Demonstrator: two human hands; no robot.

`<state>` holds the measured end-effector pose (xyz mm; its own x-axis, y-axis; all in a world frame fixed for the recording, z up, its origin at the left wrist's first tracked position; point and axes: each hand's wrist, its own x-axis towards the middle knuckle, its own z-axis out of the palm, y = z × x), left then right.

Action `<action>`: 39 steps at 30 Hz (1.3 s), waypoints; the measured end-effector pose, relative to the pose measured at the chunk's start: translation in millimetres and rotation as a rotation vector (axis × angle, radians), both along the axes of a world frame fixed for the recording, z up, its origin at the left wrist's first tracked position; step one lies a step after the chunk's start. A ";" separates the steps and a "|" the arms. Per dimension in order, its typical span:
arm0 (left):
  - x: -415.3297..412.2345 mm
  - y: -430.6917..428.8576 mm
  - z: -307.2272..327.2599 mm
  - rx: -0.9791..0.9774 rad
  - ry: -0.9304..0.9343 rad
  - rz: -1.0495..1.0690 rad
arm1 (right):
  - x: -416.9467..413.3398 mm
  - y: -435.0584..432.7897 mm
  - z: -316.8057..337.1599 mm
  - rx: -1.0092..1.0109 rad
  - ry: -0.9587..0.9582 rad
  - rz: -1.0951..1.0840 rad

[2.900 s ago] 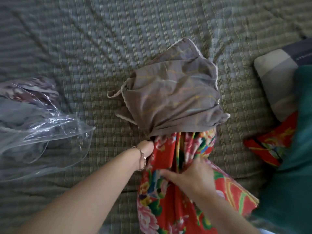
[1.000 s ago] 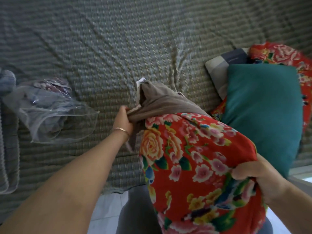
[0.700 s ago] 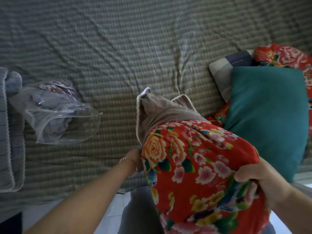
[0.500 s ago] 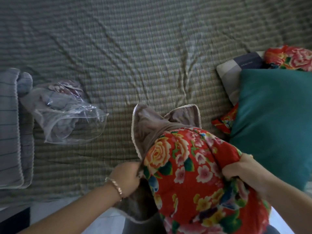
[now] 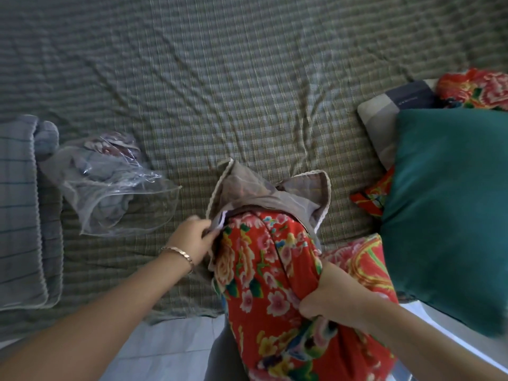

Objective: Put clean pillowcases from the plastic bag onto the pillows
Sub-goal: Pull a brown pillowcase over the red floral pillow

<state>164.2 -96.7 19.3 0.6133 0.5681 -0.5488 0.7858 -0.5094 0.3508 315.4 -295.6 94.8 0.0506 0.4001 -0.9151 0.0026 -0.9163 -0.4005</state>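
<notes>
A red floral pillow (image 5: 272,284) stands on end at the bed's near edge, its far end tucked into a taupe pillowcase (image 5: 264,188) with white trim. My left hand (image 5: 193,236) pinches the pillowcase's open edge at the pillow's left side. My right hand (image 5: 327,301) grips a bunch of the pillow's red fabric near its right side. A clear plastic bag (image 5: 115,185) with folded cloth inside lies to the left on the bed.
A checked green sheet (image 5: 220,92) covers the bed. A teal pillow (image 5: 450,210) lies at the right over a grey-and-white pillow (image 5: 384,116) and red floral fabric (image 5: 475,89). A folded blue-grey blanket (image 5: 19,210) sits at the far left.
The pillow has tipped back onto the bed's edge. My left hand has moved up the pillow's left side along the pillowcase edge, and the case's mouth has opened wider around the pillow's end.
</notes>
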 end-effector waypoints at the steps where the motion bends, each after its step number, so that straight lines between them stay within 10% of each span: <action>1: 2.9 0.9 -1.7 0.015 -0.066 0.000 | -1.0 1.3 0.1 0.006 0.011 0.000; 5: 21.4 -21.8 21.9 -0.351 -0.294 0.190 | -1.9 4.0 -7.6 0.023 -0.010 -0.022; 12: 11.0 -57.9 56.1 -0.515 -0.174 -0.079 | -3.8 3.0 -11.4 -0.034 -0.066 -0.087; 20: 60.8 -59.8 63.6 0.076 -0.318 -0.238 | -30.2 14.6 28.0 0.292 -0.349 0.572; 27: 94.8 -22.3 60.8 -0.015 -0.009 -0.339 | -29.9 14.5 25.5 0.526 -0.440 0.841; 32: 74.1 -62.0 62.4 -0.567 -0.160 -0.327 | -25.6 -13.9 13.6 0.477 -0.474 0.606; 39: 39.3 -98.7 67.9 -0.603 -0.546 -0.233 | -18.5 -38.7 -15.1 0.363 -0.515 -0.007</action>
